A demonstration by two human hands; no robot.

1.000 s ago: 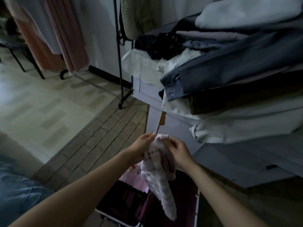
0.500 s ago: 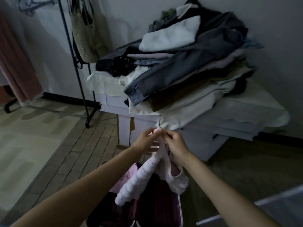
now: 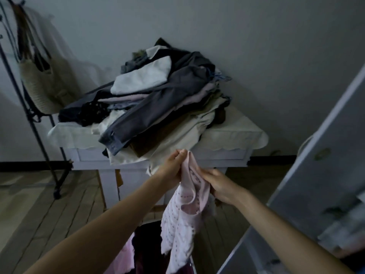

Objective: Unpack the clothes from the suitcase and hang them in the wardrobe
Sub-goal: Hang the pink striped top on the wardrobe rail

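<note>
A pale pink knit top (image 3: pixel 182 216) with rows of small dark dots hangs in front of me. My left hand (image 3: pixel 173 167) pinches its upper edge, and my right hand (image 3: pixel 215 184) grips the cloth just to the right, slightly lower. The garment drapes down over the open suitcase (image 3: pixel 146 252) at the bottom centre, where dark maroon and pink clothes lie. At the right edge stands a pale wardrobe door (image 3: pixel 324 165) with a small round knob.
A white table (image 3: pixel 227 153) against the wall carries a tall pile of folded clothes (image 3: pixel 158 101), grey trousers on top. A black garment rack (image 3: pixel 37 135) at left holds a woven bag (image 3: pixel 43 84). Wooden floor lies below.
The view has swung right and up, bringing the wardrobe door into sight. Both hands have lifted the pink top higher out of the suitcase, and the right hand has slid lower along it.
</note>
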